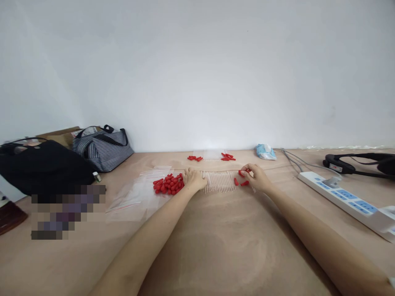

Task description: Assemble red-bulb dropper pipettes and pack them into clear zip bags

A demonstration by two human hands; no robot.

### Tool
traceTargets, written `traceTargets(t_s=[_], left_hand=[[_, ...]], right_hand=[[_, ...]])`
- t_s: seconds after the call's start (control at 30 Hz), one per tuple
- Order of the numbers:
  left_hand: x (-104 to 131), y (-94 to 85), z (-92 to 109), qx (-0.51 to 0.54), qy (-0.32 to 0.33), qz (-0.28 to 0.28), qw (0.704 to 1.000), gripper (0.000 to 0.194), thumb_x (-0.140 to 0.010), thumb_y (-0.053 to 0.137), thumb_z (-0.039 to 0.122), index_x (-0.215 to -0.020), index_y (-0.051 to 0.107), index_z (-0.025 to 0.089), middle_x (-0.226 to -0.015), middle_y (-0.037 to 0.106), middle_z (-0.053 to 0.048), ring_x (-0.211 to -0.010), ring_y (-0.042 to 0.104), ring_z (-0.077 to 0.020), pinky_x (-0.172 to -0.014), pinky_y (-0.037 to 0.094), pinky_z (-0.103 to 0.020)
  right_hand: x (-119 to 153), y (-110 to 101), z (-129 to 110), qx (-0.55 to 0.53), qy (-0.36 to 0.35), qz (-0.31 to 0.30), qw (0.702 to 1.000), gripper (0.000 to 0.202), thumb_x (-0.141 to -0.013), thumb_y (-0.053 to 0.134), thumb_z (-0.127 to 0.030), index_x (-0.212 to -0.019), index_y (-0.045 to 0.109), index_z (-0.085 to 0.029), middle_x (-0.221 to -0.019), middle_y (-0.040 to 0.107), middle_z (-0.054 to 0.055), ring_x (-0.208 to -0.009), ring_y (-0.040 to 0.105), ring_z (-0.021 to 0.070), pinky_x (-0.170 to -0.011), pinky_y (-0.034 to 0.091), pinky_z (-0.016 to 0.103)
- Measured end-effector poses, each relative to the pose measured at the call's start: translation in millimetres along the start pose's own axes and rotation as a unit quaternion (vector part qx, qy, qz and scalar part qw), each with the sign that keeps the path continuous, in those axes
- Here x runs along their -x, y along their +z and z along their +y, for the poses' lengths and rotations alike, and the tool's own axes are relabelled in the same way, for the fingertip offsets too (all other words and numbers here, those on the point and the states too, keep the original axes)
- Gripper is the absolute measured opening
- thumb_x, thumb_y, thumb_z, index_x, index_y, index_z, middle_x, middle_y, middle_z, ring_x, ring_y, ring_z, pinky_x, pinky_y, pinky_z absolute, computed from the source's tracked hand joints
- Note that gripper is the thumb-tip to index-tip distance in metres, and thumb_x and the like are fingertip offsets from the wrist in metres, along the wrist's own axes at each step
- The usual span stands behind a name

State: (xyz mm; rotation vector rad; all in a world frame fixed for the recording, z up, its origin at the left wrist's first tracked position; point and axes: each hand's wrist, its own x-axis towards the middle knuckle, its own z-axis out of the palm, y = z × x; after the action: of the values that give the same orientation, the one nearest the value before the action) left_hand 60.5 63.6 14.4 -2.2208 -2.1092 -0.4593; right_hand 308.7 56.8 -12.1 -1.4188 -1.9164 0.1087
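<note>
Row of thin clear rods lies side by side on the bench, nearer the back edge than the front. Left hand at the row's left end, palm down, fingers bent over the rods; cannot tell whether it grips any. Right hand past the row's right end, thumb and fingers pinching a red bulb. Two loose red bulbs on the bench between row and right hand.

Heap of red bulbs just left of the left hand, on clear plastic bags. Along the back edge, against the wall: a second rod set, small red group near its left end, another red group at its right. Farther right, same edge: blue packet. Toward the bench's right side: white power strip. Toward the back left corner: striped bag.
</note>
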Motion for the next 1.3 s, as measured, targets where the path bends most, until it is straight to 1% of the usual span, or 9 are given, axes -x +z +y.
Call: traceTargets(t_s=[0.2,0.4,0.5,0.67,0.8,0.87,0.97,1.1,1.3], left_hand=[[-1,-1.1,4,-0.037,-0.019,-0.013,0.999,0.035,-0.069,0.050,0.033,-0.088,0.064,0.007,-0.105,0.051,-0.021,-0.102,0.040,-0.0345,-0.081,0.030,-0.041],[2,-4.6,11,-0.065,0.002,-0.007,0.998,0.026,-0.068,0.053,0.025,-0.083,0.065,0.007,-0.105,0.051,-0.020,-0.100,0.040,-0.0343,-0.081,0.031,-0.041],[12,-14.3,8,-0.072,0.046,0.006,0.996,0.024,-0.073,0.050,0.023,-0.082,0.064,0.006,-0.103,0.051,-0.020,-0.099,0.040,-0.0342,-0.078,0.031,-0.041],[50,-31.1,-18,-0.083,0.197,0.013,0.977,0.017,-0.083,0.044,0.022,-0.085,0.060,0.013,-0.098,0.054,-0.011,-0.097,0.041,-0.0258,-0.079,0.030,-0.036],[78,-27.6,-46,-0.119,0.324,0.038,0.938,0.014,-0.085,0.045,0.017,-0.079,0.057,0.014,-0.085,0.057,-0.008,-0.087,0.045,-0.0233,-0.076,0.028,-0.037],[84,-25.0,-54,-0.119,0.353,0.049,0.927,0.013,-0.084,0.047,0.018,-0.075,0.056,0.013,-0.081,0.058,-0.007,-0.082,0.046,-0.0226,-0.073,0.028,-0.037],[86,-26.5,-56,-0.077,0.338,0.022,0.938,0.011,-0.082,0.049,0.017,-0.073,0.054,0.014,-0.080,0.057,-0.006,-0.080,0.046,-0.0219,-0.071,0.028,-0.036],[84,-30.3,-49,0.038,0.291,-0.035,0.955,0.005,-0.078,0.055,0.019,-0.083,0.053,0.016,-0.089,0.055,-0.005,-0.085,0.047,-0.0214,-0.073,0.031,-0.035],[77,-18.0,-44,0.142,0.234,-0.064,0.960,0.006,-0.079,0.054,0.020,-0.074,0.052,0.016,-0.083,0.055,-0.002,-0.085,0.049,-0.0202,-0.074,0.032,-0.034]], right_hand=[[15,25,-31,0.060,0.026,0.134,0.989,0.017,-0.079,0.045,-0.030,-0.080,0.057,-0.019,-0.083,0.063,0.004,-0.079,0.049,0.0202,-0.073,0.029,0.033],[31,37,-60,0.093,-0.054,0.133,0.985,0.017,-0.082,0.044,-0.028,-0.086,0.058,-0.018,-0.083,0.062,0.005,-0.082,0.048,0.0206,-0.073,0.027,0.034],[35,37,-65,0.066,-0.097,0.106,0.987,0.019,-0.082,0.044,-0.026,-0.093,0.058,-0.018,-0.083,0.060,0.007,-0.082,0.048,0.0202,-0.073,0.030,0.033],[40,39,-74,-0.029,-0.126,0.032,0.991,0.019,-0.083,0.041,-0.020,-0.092,0.058,-0.018,-0.081,0.056,0.007,-0.079,0.050,0.0176,-0.073,0.035,0.032],[47,38,-90,-0.036,-0.146,-0.049,0.987,0.017,-0.082,0.043,-0.019,-0.089,0.058,-0.019,-0.085,0.055,0.005,-0.081,0.051,0.0167,-0.077,0.033,0.037],[50,37,-97,-0.041,-0.151,-0.091,0.984,0.015,-0.082,0.044,-0.019,-0.087,0.058,-0.020,-0.086,0.055,0.005,-0.082,0.051,0.0163,-0.077,0.032,0.037],[53,35,-103,-0.044,-0.143,-0.124,0.981,0.014,-0.082,0.046,-0.020,-0.086,0.059,-0.020,-0.086,0.055,0.005,-0.083,0.051,0.0161,-0.078,0.030,0.037],[54,33,-103,-0.042,-0.129,-0.144,0.980,0.015,-0.082,0.046,-0.021,-0.086,0.060,-0.021,-0.086,0.057,0.004,-0.084,0.052,0.0163,-0.080,0.028,0.039],[53,32,-103,-0.052,-0.115,-0.148,0.981,0.015,-0.082,0.047,-0.023,-0.085,0.062,-0.022,-0.085,0.059,0.003,-0.085,0.053,0.0165,-0.079,0.028,0.038]])
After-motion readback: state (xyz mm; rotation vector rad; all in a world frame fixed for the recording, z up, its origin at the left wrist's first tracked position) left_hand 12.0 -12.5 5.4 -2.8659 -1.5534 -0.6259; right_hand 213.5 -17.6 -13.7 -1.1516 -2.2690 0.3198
